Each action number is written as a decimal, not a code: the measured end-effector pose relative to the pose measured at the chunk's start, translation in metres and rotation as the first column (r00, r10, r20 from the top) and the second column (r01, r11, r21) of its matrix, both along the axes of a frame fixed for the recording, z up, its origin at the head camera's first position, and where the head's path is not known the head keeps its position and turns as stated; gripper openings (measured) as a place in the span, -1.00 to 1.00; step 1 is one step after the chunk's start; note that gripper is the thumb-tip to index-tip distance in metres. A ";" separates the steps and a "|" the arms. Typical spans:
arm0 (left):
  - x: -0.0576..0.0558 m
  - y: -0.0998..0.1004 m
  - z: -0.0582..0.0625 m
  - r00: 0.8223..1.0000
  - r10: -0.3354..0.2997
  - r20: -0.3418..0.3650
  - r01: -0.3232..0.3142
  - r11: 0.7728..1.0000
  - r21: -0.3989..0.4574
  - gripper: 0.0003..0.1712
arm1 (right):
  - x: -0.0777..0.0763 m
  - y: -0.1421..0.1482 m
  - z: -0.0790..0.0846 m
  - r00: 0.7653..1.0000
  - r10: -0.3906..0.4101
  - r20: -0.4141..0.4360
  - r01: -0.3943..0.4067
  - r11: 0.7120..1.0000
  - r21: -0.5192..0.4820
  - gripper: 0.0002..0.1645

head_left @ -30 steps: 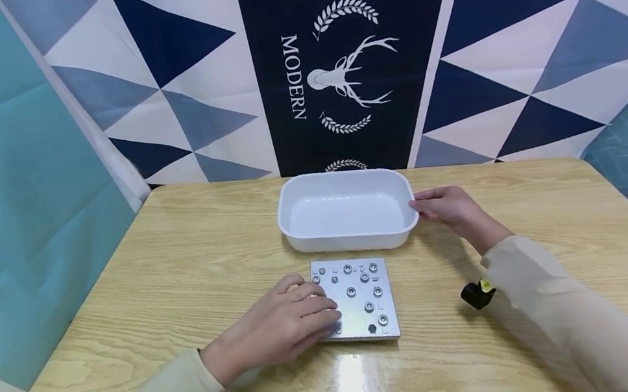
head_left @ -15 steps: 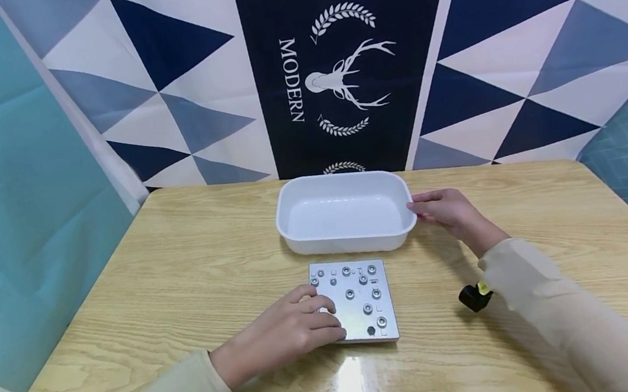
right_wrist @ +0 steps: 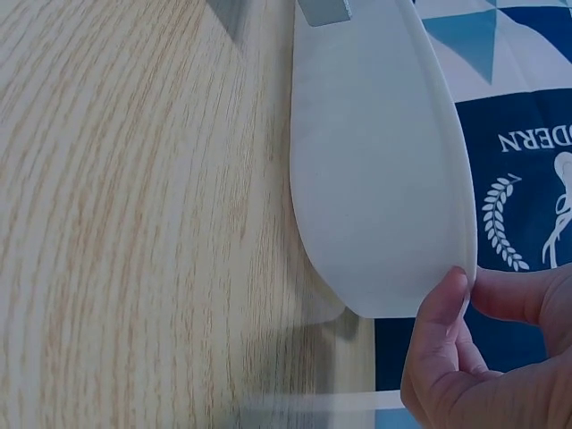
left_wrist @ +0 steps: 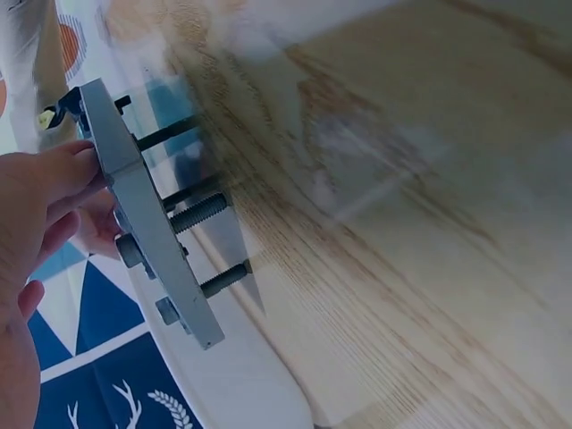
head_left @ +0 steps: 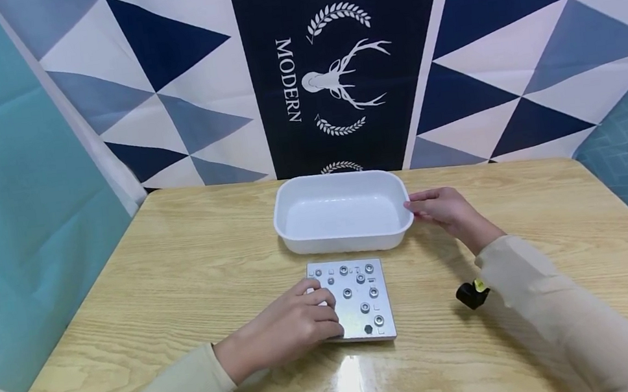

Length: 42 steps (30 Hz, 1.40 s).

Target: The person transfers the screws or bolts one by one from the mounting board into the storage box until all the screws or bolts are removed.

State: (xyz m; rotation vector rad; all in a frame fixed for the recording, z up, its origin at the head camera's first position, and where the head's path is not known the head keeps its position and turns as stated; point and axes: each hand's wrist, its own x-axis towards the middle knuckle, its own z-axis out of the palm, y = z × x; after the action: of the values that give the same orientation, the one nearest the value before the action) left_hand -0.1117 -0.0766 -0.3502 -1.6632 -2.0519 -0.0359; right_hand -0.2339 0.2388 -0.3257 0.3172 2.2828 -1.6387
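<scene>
In the head view my left hand lies over the left part of a square metal plate, fingers curled onto it. Socket-head bolts of several sizes stand in its top face, plus one dark hex-head bolt. From the left wrist view, threaded shanks stick out beneath the plate, and my thumb reaches its edge. What the other left fingertips touch is hidden. My right hand pinches the right rim of a white basin, thumb and fingers on either side in the right wrist view.
The basin stands upright just beyond the plate on the wooden table, near its back edge. Patterned cloth hangs behind. A small black piece with a yellow mark shows at the right sleeve.
The left fingers have drawn in and curled more over the plate's left side. My right hand keeps its hold on the basin; the whole head view has shifted slightly.
</scene>
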 end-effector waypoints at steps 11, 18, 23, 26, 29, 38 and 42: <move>-0.001 0.003 0.001 0.988 0.015 0.153 -0.018 1.000 0.022 -0.90 | -0.002 -0.002 -0.002 1.000 -0.018 0.025 0.016 0.999 0.047 -0.34; -0.003 0.006 0.006 0.983 0.022 0.185 -0.024 1.000 0.010 -0.91 | -0.002 -0.001 -0.001 1.000 -0.015 0.013 0.015 0.999 0.044 -0.34; -0.003 0.008 0.011 0.979 0.029 0.203 -0.024 0.999 -0.026 -0.90 | -0.002 -0.001 0.000 0.999 -0.020 0.030 0.019 0.998 0.054 -0.33; -0.003 0.009 0.013 0.980 0.022 0.198 -0.014 0.999 -0.044 -0.90 | -0.002 -0.001 0.000 0.999 -0.019 0.037 0.017 0.998 0.053 -0.32; -0.003 0.009 0.013 0.984 0.009 0.180 0.000 0.999 -0.048 -0.91 | -0.001 -0.001 0.000 0.999 -0.018 0.040 0.016 0.999 0.050 -0.32; -0.005 0.011 0.019 0.988 -0.025 0.150 0.023 1.000 0.020 -0.93 | -0.001 -0.002 0.001 0.999 -0.016 0.031 0.014 0.998 0.054 -0.33; -0.006 0.012 0.022 0.989 -0.034 0.145 0.031 0.999 0.025 -0.94 | -0.001 -0.001 0.000 0.999 -0.016 0.034 0.015 0.999 0.050 -0.34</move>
State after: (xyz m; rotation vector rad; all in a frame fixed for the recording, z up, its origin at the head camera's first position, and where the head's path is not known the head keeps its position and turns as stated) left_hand -0.1173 -0.0642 -0.3282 -1.7257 -2.1211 -0.1961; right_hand -0.2346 0.2374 -0.3259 0.3727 2.3039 -1.5739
